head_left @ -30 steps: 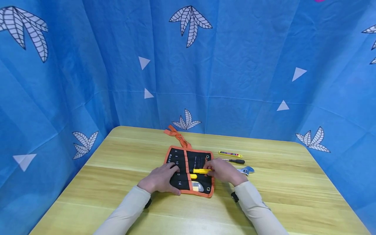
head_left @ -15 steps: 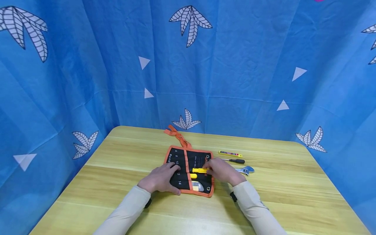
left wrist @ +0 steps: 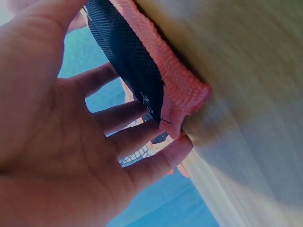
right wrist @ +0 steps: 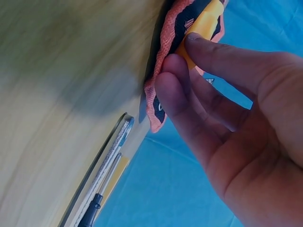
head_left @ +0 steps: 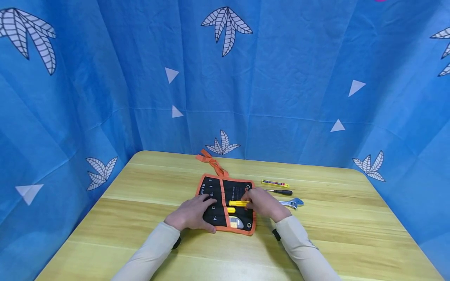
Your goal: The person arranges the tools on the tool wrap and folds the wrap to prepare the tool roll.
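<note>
A black tool pouch with orange trim (head_left: 242, 226) lies unrolled on the table, numbers printed along its pockets. My left hand (head_left: 193, 212) rests on its left part, fingers spread, the thumb by the near edge. In the left wrist view, those fingertips touch the pouch's orange-edged border (left wrist: 175, 90). With thumb and fingers my right hand (head_left: 265, 203) pinches a yellow-handled screwdriver (head_left: 238, 203), its front end at the orange pocket band and its shaft hidden. Another yellow handle (head_left: 231, 210) and a grey-and-yellow utility knife (head_left: 236, 222) poke out of pockets below it.
Right of the pouch lie an adjustable wrench (head_left: 293, 203), a black-handled screwdriver (head_left: 283, 192) and a flat yellow case with a dark label (head_left: 275, 183). Orange ties (head_left: 214, 164) trail behind the pouch. A blue curtain (head_left: 295, 78) hangs beyond the wooden table (head_left: 168, 257).
My right hand has moved slightly left, pushing the yellow-handled screwdriver closer to the pocket band. The left hand stays in place on the pouch.
</note>
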Tool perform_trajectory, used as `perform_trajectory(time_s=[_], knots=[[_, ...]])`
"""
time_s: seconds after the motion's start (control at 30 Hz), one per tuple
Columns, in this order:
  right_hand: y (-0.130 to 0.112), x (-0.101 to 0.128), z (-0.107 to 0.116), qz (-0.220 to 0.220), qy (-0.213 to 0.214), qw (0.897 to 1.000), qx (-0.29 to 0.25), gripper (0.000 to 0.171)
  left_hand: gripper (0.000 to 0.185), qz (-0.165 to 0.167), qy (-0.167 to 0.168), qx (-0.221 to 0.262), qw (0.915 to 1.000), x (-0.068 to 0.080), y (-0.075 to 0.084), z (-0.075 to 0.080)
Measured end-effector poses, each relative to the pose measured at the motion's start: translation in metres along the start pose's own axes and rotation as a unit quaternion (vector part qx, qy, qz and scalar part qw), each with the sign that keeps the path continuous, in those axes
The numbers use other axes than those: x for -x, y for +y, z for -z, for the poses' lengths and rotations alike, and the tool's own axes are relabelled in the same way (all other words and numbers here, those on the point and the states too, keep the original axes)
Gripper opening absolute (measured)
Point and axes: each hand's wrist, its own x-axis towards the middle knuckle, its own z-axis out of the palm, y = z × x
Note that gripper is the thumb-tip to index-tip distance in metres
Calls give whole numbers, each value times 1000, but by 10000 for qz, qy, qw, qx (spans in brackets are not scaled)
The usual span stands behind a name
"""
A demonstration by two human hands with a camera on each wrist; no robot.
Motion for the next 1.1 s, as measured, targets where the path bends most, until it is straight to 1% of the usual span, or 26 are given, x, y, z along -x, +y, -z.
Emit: perform_trajectory(time_s=[0.2, 0.53, 0.7, 0.87, 0.97, 1.1], knots=[[-3, -3, -1, -150, 85, 9998, 20, 19, 94, 34, -16, -16, 10000, 0, -1, 0], [-7, -6, -3, -472, 91, 9988, 14, 21, 93, 30, -3, -15, 10000, 0, 0, 1], [-11, -8, -4, -578, 117, 9982, -78, 21, 93, 26, -10, -20, 10000, 1, 0, 1], [-12, -11, -5, -710, 46, 9973, -171, 20, 93, 9, -28, -25, 10000, 1, -1, 1], [-12, -13, -5, -750, 14, 9970, -199, 19, 94, 13, -49, -24, 10000, 1, -1, 0], [-11, -12, -3, -693, 11, 9972, -293, 19, 93, 21, -59, -3, 10000, 0, -2, 0]])
